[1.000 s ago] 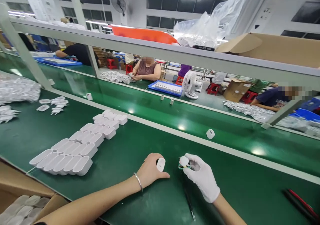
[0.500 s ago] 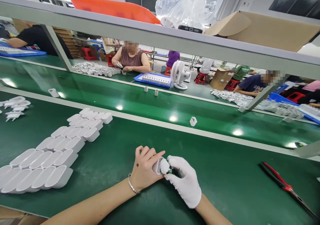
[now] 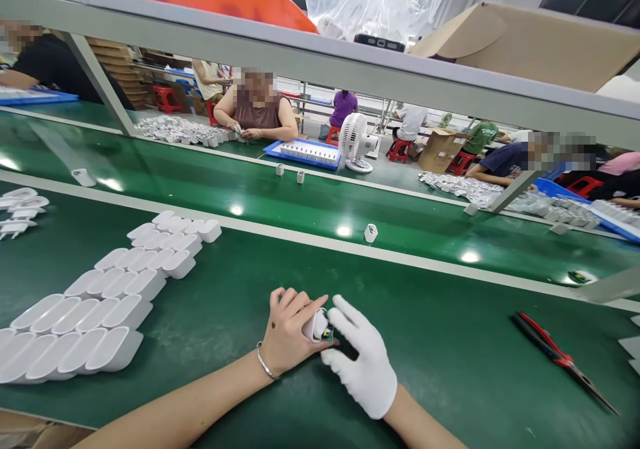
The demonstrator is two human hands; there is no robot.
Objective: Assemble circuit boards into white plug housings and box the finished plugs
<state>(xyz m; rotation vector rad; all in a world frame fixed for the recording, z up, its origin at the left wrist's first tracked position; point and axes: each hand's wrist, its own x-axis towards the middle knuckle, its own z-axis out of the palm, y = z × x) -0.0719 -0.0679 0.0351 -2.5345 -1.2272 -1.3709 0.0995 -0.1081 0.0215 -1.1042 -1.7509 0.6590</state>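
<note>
My bare left hand (image 3: pixel 293 329), with a bracelet at its wrist, grips a white oval housing (image 3: pixel 311 328) between thumb and forefinger. A white part with a small green circuit board (image 3: pixel 327 334) sits partly inside the housing's open end. My right hand (image 3: pixel 363 359), in a white glove, is beside that end with thumb and fingers spread around the board. Its fingertips are at or very near the board; whether they touch it is unclear. Both hands are above the green table (image 3: pixel 440 369).
Rows of white housings (image 3: pixel 113 312) stand at the left, with white plug parts (image 3: pixel 23 202) beyond. Red-handled pliers (image 3: pixel 565 361) lie at the right. Across the front runs a green belt (image 3: pixel 260 202) carrying a few white pieces. A shelf (image 3: pixel 310 52) spans above; people sit opposite.
My right hand's fingers have spread and loosened from the board. The white part sits deeper in the housing. Pieces on the belt have shifted left, and a green board has come into fuller view at right.
</note>
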